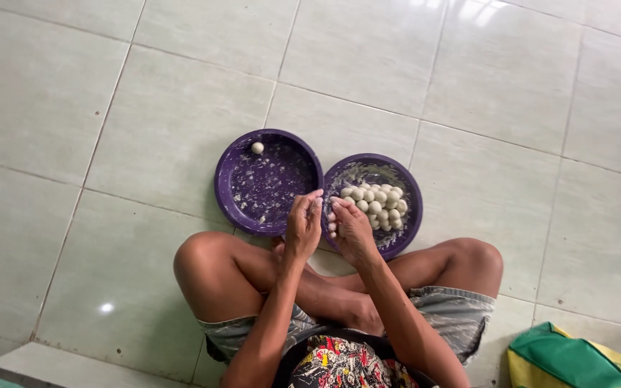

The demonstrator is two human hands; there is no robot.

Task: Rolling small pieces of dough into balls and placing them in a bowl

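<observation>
I sit cross-legged on a tiled floor with two round purple plates in front of my knees. The left purple plate (242, 205) is dusted with flour and holds one small white dough ball (257, 147) at its far rim. The right purple plate (406, 226) holds several white dough balls (376, 201) in a heap. My left hand (302, 228) and my right hand (350, 228) are raised close together between the plates, palms facing each other. Whatever lies between the palms is hidden, though pale lumps show at my right fingers.
Pale green floor tiles (468, 79) surround the plates on all sides. A green and yellow cloth bag (569, 363) lies at the bottom right beside my right knee. A raised pale ledge (52, 363) runs along the bottom left.
</observation>
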